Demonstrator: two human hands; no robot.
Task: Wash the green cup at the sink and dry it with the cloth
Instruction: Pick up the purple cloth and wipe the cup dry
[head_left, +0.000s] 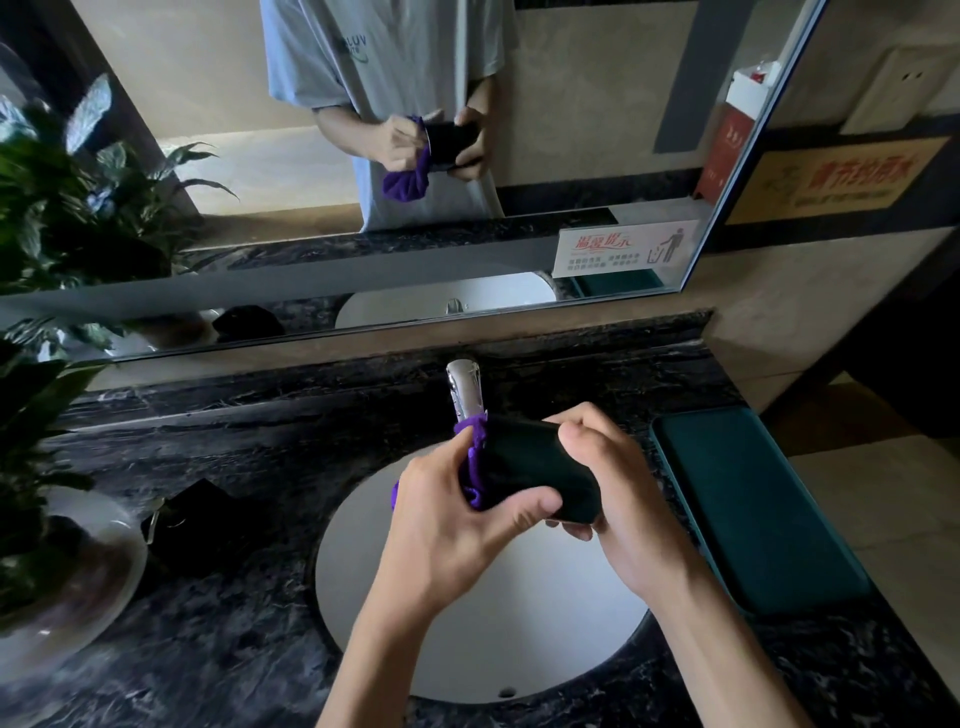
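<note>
Dark marble counter surrounds a white round sink, with a mirror on the wall behind it. Above the basin, in front of the chrome faucet, the green cup lies on its side between both hands. The right hand grips its base end, fingers curled around it. The left hand holds the purple cloth at the cup's other end, with the thumb pressed on the cup's side. A potted plant stands at the counter's left, and a dark green mat lies at the right, both well apart from the hands.
</note>
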